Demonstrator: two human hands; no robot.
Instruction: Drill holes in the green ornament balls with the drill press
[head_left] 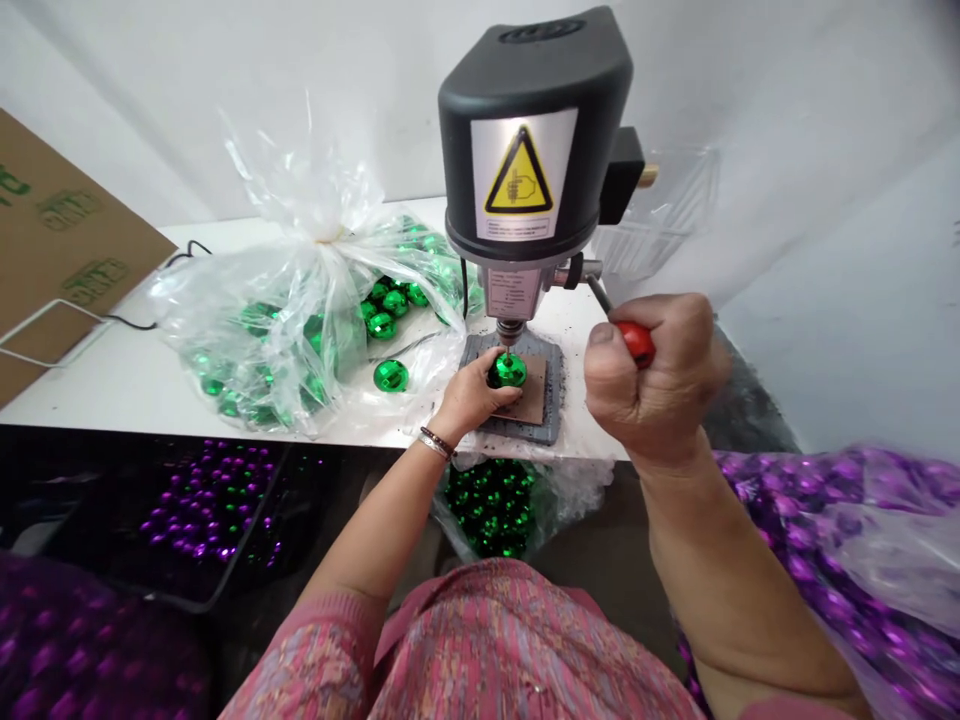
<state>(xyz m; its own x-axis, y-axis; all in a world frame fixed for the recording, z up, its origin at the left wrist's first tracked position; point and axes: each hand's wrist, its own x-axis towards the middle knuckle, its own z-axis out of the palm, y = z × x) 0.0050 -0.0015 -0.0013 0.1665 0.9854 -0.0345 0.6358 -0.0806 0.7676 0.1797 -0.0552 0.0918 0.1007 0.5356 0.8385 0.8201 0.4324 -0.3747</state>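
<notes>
My left hand grips a shiny green faceted ball between thumb and fingers. The ball rests on a brown board on the grey base of a bench drill press. Directly above, the drill bit and chuck come down to the ball's top; whether the bit has gone in is too small to tell. Around the red knob of the press's feed lever, my right hand is closed. One loose green ball lies on the table left of my left hand.
A tied clear plastic bag with green balls stands on the white table at left. Another bag of green balls hangs below the front edge. Purple balls fill a bag at right. A cardboard box stands far left.
</notes>
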